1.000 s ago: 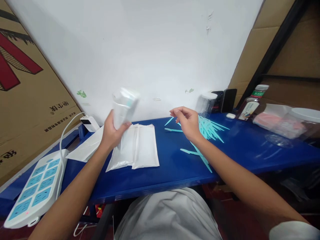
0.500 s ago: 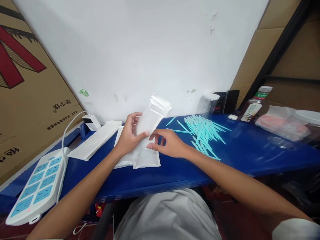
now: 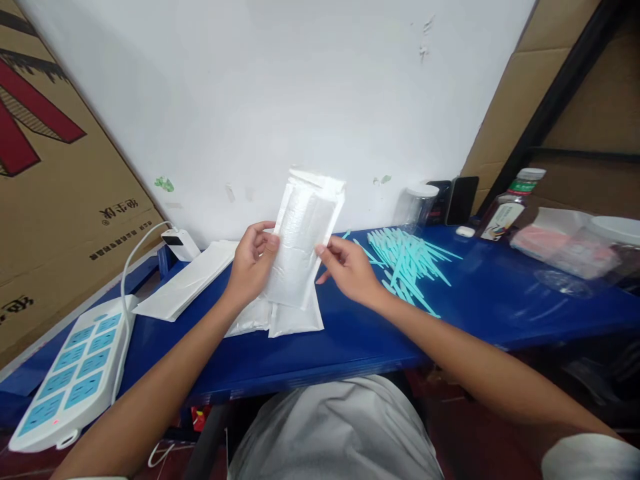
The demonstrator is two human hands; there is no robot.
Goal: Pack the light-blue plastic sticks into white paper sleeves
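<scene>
A white padded envelope (image 3: 306,233) is held up at a slight tilt over the blue table (image 3: 350,347). My left hand (image 3: 254,261) pinches its left edge, thumb on the near face. On its right edge my right hand (image 3: 347,268) is closed, thumb and fingers gripping it. Below it, two more white padded envelopes (image 3: 297,321) lie on the table, partly covered by the raised one. To the right of my right hand spreads a pile of thin turquoise sticks (image 3: 407,263). Their exact kind is too small to tell.
Flat white envelopes (image 3: 187,283) lie stacked at the left, beside a power strip (image 3: 70,377) and a white charger (image 3: 181,245). Along the right stand a clear jar (image 3: 419,208), phones (image 3: 462,201), a bottle (image 3: 510,207) and a pink-filled bag (image 3: 565,247).
The padded envelope has been turned more upright with its broad face toward me. My right hand has moved up and taken hold of its right edge.
</scene>
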